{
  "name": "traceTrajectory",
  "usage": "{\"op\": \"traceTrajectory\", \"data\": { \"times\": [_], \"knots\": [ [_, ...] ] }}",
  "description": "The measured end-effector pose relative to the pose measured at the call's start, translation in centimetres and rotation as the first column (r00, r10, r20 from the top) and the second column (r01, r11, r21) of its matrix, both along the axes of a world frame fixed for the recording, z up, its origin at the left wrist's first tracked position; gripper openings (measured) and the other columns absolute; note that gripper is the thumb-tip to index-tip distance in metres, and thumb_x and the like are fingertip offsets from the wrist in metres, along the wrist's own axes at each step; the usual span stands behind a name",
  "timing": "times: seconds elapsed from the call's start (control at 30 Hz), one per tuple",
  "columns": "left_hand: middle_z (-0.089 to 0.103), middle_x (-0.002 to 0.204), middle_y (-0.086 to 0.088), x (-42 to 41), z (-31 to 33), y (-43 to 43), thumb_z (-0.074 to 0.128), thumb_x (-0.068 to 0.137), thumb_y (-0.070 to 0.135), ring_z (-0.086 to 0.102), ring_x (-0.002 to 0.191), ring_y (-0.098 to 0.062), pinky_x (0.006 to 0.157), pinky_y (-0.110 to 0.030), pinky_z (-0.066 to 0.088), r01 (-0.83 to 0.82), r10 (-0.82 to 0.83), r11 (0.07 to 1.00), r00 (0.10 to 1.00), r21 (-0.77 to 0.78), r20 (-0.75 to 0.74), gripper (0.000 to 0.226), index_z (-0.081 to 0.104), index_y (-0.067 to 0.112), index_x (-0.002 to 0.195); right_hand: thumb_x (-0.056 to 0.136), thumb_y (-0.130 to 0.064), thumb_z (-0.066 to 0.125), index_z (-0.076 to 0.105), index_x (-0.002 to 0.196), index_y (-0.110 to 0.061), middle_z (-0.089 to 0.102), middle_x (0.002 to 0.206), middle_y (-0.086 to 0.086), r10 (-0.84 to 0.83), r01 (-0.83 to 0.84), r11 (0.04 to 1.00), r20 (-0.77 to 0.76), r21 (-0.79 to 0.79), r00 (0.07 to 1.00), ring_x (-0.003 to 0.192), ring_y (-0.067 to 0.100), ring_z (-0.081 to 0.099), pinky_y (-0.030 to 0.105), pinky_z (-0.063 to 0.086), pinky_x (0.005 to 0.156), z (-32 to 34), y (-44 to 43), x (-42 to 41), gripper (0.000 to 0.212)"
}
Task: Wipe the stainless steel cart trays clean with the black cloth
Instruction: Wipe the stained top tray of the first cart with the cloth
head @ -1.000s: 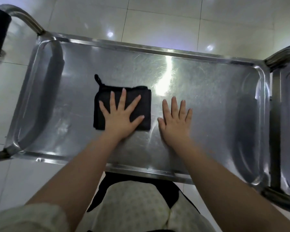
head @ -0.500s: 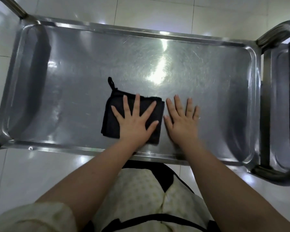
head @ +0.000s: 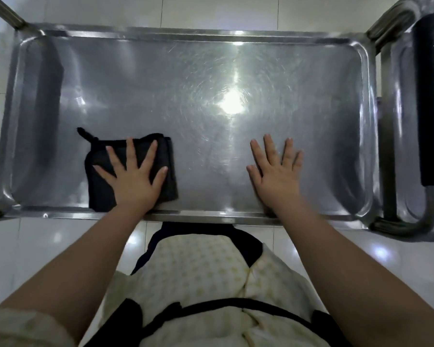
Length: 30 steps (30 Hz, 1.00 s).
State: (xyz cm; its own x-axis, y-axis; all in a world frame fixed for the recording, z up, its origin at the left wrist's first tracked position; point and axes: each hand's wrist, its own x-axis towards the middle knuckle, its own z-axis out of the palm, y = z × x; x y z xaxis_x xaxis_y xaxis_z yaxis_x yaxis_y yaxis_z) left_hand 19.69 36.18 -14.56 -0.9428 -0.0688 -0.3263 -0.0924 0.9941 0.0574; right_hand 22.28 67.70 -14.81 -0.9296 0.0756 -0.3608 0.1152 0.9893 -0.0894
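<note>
Black cloth flat under left hand

so the stainless tray fills most of the frame, shiny with swirly scuffs and a light glare right of centre. folded black cloth sits lower left on it by the near rim, its little loop poking toward the upper left. left hand lies spread flat on the cloth, right hand flat on bare metal, well apart from it. white floor tiles underneath

Head camera looks steeply down onto tray.
</note>
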Motion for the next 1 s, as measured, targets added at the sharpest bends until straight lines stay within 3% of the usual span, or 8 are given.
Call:
{"op": "traceTrajectory", "data": {
  "times": [0.13, 0.3, 0.37, 0.53, 0.67, 0.77, 1.0],
  "knots": [
    [-0.016, 0.164, -0.003, 1.9, -0.1, 9.9, 0.007, 0.089, 0.075, -0.022, 0.144, -0.046, 0.105, -0.077, -0.008, 0.253, -0.253, 0.967, 0.967, -0.01, 0.016, 0.067, -0.012, 0.053, 0.149, 0.098, -0.059, 0.006, -0.012, 0.152, -0.042, -0.023, 0.158, -0.012, 0.014, -0.014, 1.0, -0.043, -0.017, 0.999, 0.146, 0.038, -0.022, 0.063, -0.011, 0.115, -0.5, -0.1, -0.1, 0.059],
    [-0.012, 0.165, 0.001, 2.1, -0.2, 13.7, 0.017, 0.088, 0.077, -0.018, 0.147, -0.043, 0.105, -0.078, -0.009, 0.363, -0.363, 0.931, 0.932, 0.038, -0.007, 0.068, -0.003, 0.057, 0.15, 0.099, -0.055, 0.011, 0.001, 0.155, -0.04, -0.005, 0.164, -0.01, 0.002, -0.004, 1.0, -0.079, -0.028, 0.997, 0.149, 0.036, -0.013, 0.061, -0.009, 0.117, -0.7, 0.4, 0.1, 0.059],
    [-0.007, 0.165, 0.003, 1.5, -0.4, 10.4, 0.019, 0.086, 0.078, -0.015, 0.148, -0.04, 0.106, -0.077, -0.008, 0.321, -0.321, 0.946, 0.947, 0.034, -0.006, 0.069, 0.0, 0.058, 0.149, 0.099, -0.056, 0.014, 0.002, 0.155, -0.04, -0.005, 0.164, -0.01, 0.002, -0.005, 0.999, -0.075, -0.044, 0.997, 0.149, 0.035, -0.015, 0.059, -0.01, 0.117, -0.5, 0.4, 0.1, 0.059],
    [0.002, 0.166, 0.002, -0.9, -0.1, -3.1, 0.018, 0.081, 0.078, -0.008, 0.15, -0.039, 0.108, -0.076, -0.005, 0.032, -0.032, 0.999, 0.999, -0.009, 0.004, 0.076, 0.014, 0.05, 0.152, 0.098, -0.058, 0.01, -0.003, 0.154, -0.041, -0.01, 0.164, -0.011, -0.003, -0.001, 0.999, -0.078, -0.051, 0.997, 0.148, 0.033, -0.02, 0.057, -0.015, 0.116, -0.4, 0.5, 0.1, 0.061],
    [-0.002, 0.166, 0.0, -0.9, 0.2, -6.9, 0.012, 0.081, 0.079, -0.011, 0.149, -0.04, 0.109, -0.075, -0.004, -0.021, 0.022, 0.998, 0.999, -0.051, 0.024, 0.08, 0.013, 0.046, 0.154, 0.097, -0.058, 0.007, -0.006, 0.155, -0.04, -0.014, 0.163, -0.009, 0.008, -0.01, 1.0, -0.07, -0.019, 0.998, 0.147, 0.035, -0.021, 0.06, -0.012, 0.116, -0.7, 0.2, 0.2, 0.062],
    [-0.005, 0.166, -0.004, 0.1, -0.1, -2.2, 0.012, 0.083, 0.079, -0.012, 0.147, -0.044, 0.107, -0.077, -0.005, 0.0, 0.001, 1.0, 1.0, -0.029, 0.02, 0.078, 0.006, 0.048, 0.154, 0.098, -0.056, 0.008, -0.006, 0.155, -0.038, -0.014, 0.164, -0.007, 0.003, -0.004, 1.0, -0.071, -0.015, 0.997, 0.147, 0.037, -0.02, 0.061, -0.011, 0.116, -0.8, 0.1, 0.1, 0.061],
    [-0.016, 0.164, -0.004, 3.3, -0.1, 15.0, 0.012, 0.084, 0.08, -0.018, 0.144, -0.049, 0.105, -0.078, -0.008, 0.282, -0.282, 0.959, 0.959, -0.004, 0.029, 0.074, -0.013, 0.053, 0.148, 0.096, -0.056, 0.008, 0.0, 0.156, -0.037, -0.007, 0.164, -0.011, -0.019, 0.014, 0.998, -0.076, -0.057, 0.997, 0.15, 0.029, -0.015, 0.058, -0.009, 0.117, -0.6, 0.8, 0.0, 0.063]
  ]
}}
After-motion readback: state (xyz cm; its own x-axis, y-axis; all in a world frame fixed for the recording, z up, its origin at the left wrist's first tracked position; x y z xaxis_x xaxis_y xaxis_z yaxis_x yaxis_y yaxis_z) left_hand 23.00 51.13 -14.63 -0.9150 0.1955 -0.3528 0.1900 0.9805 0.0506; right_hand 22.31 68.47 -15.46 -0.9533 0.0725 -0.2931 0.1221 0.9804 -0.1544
